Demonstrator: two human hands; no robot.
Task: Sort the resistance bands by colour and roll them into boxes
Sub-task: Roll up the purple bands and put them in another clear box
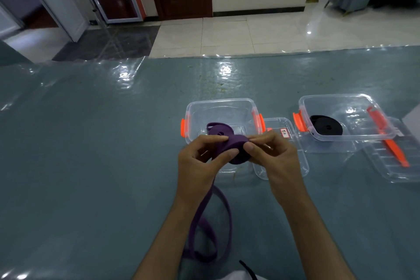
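Note:
I hold a purple resistance band (236,146) between both hands above the table, part of it wound into a small roll. My left hand (200,161) pinches the band beside the roll, and my right hand (270,154) grips the roll itself. The loose tail of the band (204,223) hangs down and loops on the table near my body. Just behind my hands stands a clear box with orange clips (221,103), and a rolled purple band (218,130) lies in it. A second clear box (345,136) at the right holds a rolled black band (326,127).
A clear lid (293,163) lies flat between the two boxes, and another lid with an orange strip (395,166) lies at the far right. The table carries a glossy blue-grey plastic cover (91,143). A black strap end (248,270) shows at the bottom edge. Tiled floor lies beyond the table.

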